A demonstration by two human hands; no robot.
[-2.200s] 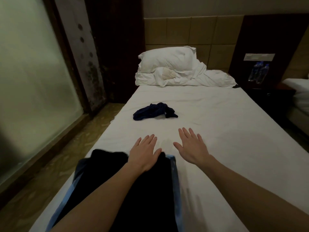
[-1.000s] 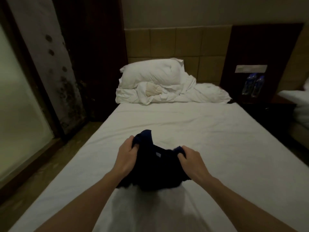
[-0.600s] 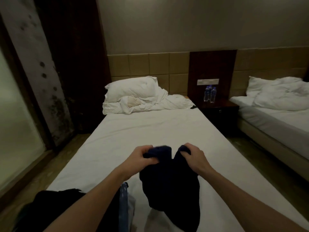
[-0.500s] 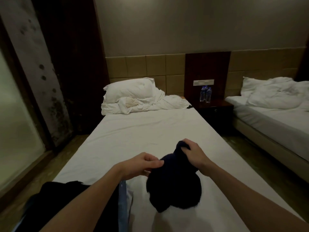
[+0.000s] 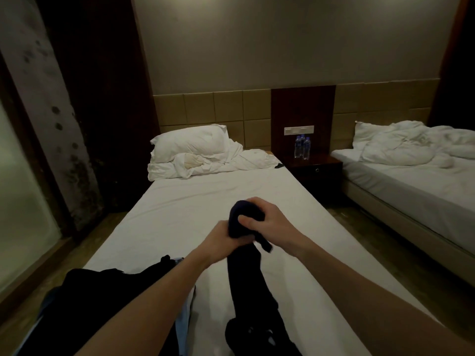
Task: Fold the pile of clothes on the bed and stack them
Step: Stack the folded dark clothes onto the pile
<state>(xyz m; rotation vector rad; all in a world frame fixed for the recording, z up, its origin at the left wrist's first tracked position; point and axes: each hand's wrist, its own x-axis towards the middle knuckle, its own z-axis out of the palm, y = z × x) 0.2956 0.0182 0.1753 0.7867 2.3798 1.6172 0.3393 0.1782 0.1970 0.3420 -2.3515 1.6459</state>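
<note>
A dark navy garment (image 5: 250, 283) hangs above the white bed (image 5: 180, 217), lifted by its bunched top end. My right hand (image 5: 267, 226) grips that bunched end from above, thumb across the cloth. My left hand (image 5: 223, 240) holds the same bunch just below and to the left. The garment's lower part trails down onto the sheet near the bottom edge. A folded black garment with light blue trim (image 5: 102, 291) lies on the bed at the lower left, partly hidden by my left forearm.
A white pillow (image 5: 190, 143) and crumpled duvet (image 5: 231, 160) lie at the head of the bed. A dark nightstand (image 5: 316, 168) with two water bottles (image 5: 302, 147) stands to the right, then a second bed (image 5: 411, 181). A frosted glass wall (image 5: 20, 188) runs along the left.
Both hands left the folded black garment, picked up the navy garment from the middle of the bed and lifted it. My hands have now come together on its bunched top end.
</note>
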